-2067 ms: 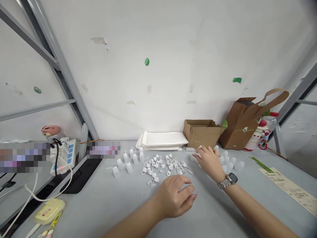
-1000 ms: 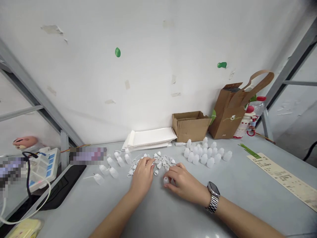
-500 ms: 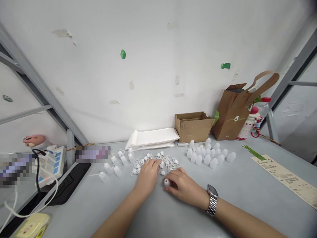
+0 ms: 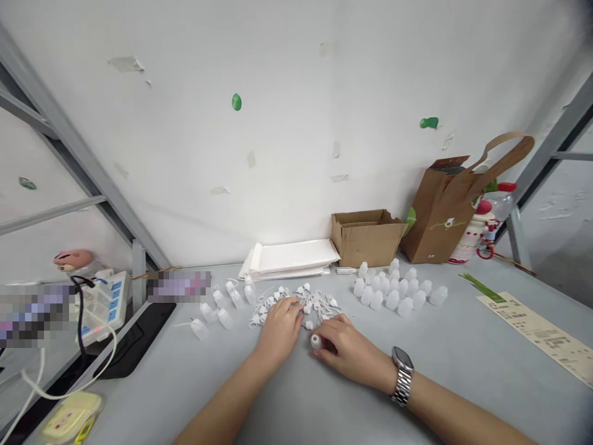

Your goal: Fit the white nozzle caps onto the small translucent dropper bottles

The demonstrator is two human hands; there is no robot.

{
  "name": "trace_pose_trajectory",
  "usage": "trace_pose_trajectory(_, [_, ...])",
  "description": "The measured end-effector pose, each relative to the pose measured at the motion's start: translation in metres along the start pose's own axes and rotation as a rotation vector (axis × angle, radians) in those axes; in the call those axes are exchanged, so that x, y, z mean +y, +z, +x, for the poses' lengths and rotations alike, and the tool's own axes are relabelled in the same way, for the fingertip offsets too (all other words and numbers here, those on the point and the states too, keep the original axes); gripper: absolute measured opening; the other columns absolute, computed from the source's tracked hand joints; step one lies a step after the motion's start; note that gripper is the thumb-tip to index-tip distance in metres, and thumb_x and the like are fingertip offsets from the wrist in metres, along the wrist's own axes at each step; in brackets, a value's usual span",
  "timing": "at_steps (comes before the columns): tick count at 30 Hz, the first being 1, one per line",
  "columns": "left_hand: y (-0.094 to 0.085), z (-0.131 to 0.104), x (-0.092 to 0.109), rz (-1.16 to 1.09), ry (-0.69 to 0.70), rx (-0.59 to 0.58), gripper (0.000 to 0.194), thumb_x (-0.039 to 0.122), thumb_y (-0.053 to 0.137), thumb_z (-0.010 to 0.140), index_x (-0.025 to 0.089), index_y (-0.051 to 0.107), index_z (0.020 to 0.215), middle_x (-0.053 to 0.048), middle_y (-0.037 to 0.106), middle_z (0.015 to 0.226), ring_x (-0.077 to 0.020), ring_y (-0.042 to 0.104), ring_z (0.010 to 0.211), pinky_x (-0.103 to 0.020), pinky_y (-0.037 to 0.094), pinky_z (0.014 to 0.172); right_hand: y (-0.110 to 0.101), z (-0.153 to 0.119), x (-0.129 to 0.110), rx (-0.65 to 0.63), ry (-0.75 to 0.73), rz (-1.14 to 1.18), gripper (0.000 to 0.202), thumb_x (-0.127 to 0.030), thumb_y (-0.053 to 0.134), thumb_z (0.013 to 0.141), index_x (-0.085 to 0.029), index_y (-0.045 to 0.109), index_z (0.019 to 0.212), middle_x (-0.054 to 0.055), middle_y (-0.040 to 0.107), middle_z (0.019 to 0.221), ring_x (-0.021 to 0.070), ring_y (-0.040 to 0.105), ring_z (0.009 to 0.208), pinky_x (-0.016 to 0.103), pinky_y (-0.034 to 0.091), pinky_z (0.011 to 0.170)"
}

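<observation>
My right hand point(image 4: 349, 352), with a watch on its wrist, is closed round a small white bottle point(image 4: 316, 342) whose open top faces me. My left hand point(image 4: 281, 327) rests at the near edge of a pile of white corded caps point(image 4: 319, 303). Its fingers are bent at the caps, and what they hold, if anything, is too small to name. Several translucent bottles without cords point(image 4: 392, 300) stand on the right. On the left are several bottles with white caps point(image 4: 225, 319), some tilted.
Behind the pile lie white flat packets point(image 4: 291, 258) beside an open cardboard box point(image 4: 368, 242). A brown paper bag point(image 4: 433, 228) stands at the back right. Printed label sheets point(image 4: 537, 330) lie on the right. A power strip point(image 4: 109, 309) and a black tablet-like object point(image 4: 136, 343) are at the left.
The whole view has shifted slightly, so things appear a little further right. My left fingers have closed in a little at the caps, while my right hand keeps its hold on the bottle.
</observation>
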State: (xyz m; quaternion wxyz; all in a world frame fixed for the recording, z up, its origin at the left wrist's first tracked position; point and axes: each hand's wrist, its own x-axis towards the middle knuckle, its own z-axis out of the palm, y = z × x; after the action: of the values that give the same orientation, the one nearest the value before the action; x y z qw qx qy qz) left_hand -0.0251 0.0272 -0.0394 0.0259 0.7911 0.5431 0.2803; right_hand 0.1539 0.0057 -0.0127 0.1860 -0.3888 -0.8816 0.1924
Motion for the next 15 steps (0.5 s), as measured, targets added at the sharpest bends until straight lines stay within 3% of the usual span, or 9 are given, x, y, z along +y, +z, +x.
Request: trace_pose_trajectory(15, [0.0001, 0.0017, -0.0013, -0.147, -0.011, 0.054, 0.034, 0.0, 0.041, 0.077, 0.021, 0.061, 0.094, -0.005, 0.06, 0.095, -0.019, 0.058, 0.093, -0.038, 0.048, 0.085, 0.0013, 0.0001, 0.0009, -0.014, -0.043, 0.0, 0.009, -0.023, 0.06, 0.081, -0.018, 0.061, 0.089, 0.001, 0.065, 0.081, 0.0158, 0.056, 0.078, 0.031, 0.035, 0.085])
